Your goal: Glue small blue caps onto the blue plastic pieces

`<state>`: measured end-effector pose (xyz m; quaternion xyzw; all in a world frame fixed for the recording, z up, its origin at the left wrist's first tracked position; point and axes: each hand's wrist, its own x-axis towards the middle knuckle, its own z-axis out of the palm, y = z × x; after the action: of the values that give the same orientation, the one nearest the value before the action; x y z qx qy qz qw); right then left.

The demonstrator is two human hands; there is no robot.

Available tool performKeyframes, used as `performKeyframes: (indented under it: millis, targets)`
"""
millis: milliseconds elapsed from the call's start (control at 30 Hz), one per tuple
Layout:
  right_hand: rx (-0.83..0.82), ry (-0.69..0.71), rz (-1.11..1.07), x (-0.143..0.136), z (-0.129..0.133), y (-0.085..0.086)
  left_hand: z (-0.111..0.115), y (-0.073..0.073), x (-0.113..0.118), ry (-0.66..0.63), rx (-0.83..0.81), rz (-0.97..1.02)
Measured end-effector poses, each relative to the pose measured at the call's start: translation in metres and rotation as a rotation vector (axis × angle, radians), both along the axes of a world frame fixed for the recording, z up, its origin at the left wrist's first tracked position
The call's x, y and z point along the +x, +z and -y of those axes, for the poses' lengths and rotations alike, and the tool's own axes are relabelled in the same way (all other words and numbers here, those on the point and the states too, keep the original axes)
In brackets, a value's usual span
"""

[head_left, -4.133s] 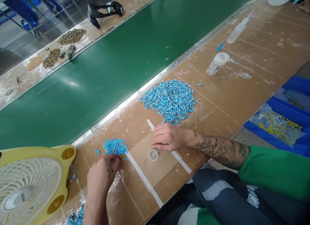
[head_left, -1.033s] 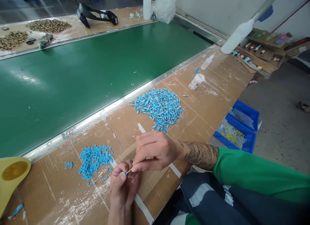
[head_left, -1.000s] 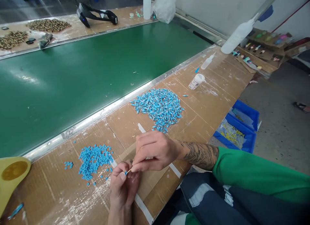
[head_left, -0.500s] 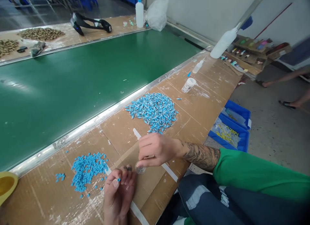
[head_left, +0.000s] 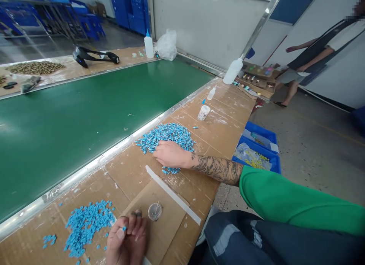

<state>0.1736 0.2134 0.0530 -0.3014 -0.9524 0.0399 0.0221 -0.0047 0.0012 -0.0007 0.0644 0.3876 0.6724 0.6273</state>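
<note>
My left hand (head_left: pixel 127 236) is closed, palm up, pinching a small blue ring (head_left: pixel 124 228) between thumb and forefinger. Left of it lies a scattered pile of similar blue rings (head_left: pixel 87 223). My right hand (head_left: pixel 172 154) rests at the near side of a heap of small blue pointed pieces with silvery ends (head_left: pixel 168 132); its fingers curl down, and the tips are hidden. Between the hands, a small round clear dish (head_left: pixel 154 211) with a thin stick in it sits on a cardboard sheet (head_left: pixel 168 227) taped to the table.
A white cup (head_left: pixel 203 113), a small squeeze bottle (head_left: pixel 211 93) and a larger bottle (head_left: pixel 233 71) stand farther along the table. A green conveyor belt (head_left: pixel 85 116) runs along the left. Blue bins (head_left: pixel 256 147) sit below at right. Another person (head_left: pixel 316 56) stands beyond.
My right hand has left the small dish and reached forward to the heap of blue pieces. My left hand keeps its pinch on the ring. The view has tilted up and shifted right.
</note>
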Motion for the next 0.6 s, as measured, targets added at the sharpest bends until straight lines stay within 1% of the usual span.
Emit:
performKeyframes:
  millis: [100,167,300,433,533,600]
  targets:
    - [0.001,-0.045,0.068,-0.016,0.002,-0.001,0.0,-0.002,-0.002,0.02,0.048,0.002]
    - [-0.013,-0.064,0.097,-0.021,0.005,-0.001,0.0,-0.002,-0.003,0.03,0.071,0.008]
    - [-0.056,-0.084,0.123,-0.021,0.005,-0.001,-0.002,-0.001,-0.003,0.028,0.102,0.033]
    - [-0.104,-0.107,0.082,-0.021,0.003,0.003,-0.003,0.0,-0.001,0.016,0.139,0.054]
    - [-0.182,-0.014,0.013,-0.023,0.01,0.013,-0.003,0.001,0.0,0.007,0.168,0.06]
    - [-0.273,0.096,-0.087,-0.024,0.02,0.021,-0.003,0.001,0.0,0.0,0.184,0.066]
